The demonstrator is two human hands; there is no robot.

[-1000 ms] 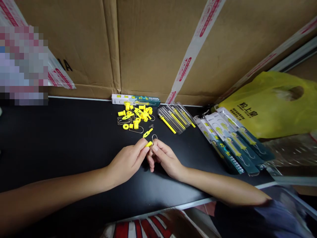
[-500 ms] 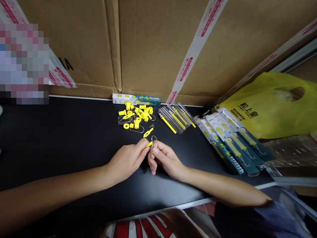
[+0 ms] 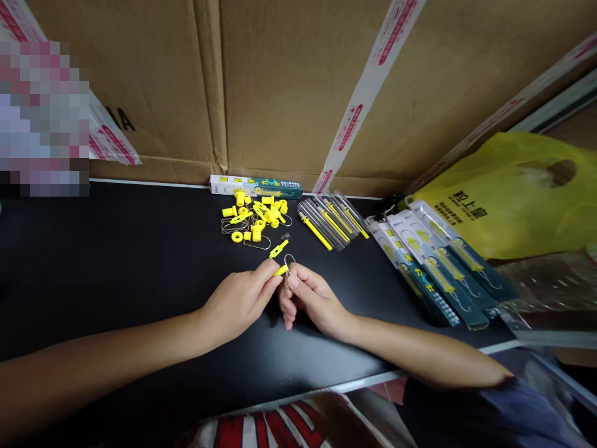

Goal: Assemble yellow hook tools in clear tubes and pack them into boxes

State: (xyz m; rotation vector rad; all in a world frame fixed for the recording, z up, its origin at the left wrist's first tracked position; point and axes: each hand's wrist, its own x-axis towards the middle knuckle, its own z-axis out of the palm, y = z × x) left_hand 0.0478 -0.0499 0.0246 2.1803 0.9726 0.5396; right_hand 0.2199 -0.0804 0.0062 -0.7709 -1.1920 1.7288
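My left hand (image 3: 242, 295) pinches a small yellow plastic piece (image 3: 280, 270) between thumb and forefinger. Close against it, my right hand (image 3: 314, 298) holds a thin metal hook (image 3: 290, 257), whose curved end sticks up above the fingers. The hook and the yellow piece meet between the two hands. Just beyond them a flat yellow part (image 3: 278, 249) lies near a small spring (image 3: 285, 236). Farther back is a pile of yellow caps, rings and wire hooks (image 3: 256, 218).
Several clear tubes with yellow rods (image 3: 333, 221) lie right of the pile. A printed box (image 3: 255, 186) rests against the cardboard (image 3: 289, 93). More printed boxes (image 3: 433, 267) and a yellow bag (image 3: 508, 205) are on the right. The black table's edge (image 3: 368, 381) is nearest me.
Both hands keep their holds almost unmoved. The yellow piece shows slightly more between them, and the hook is turned a little. The camera view has shifted slightly.
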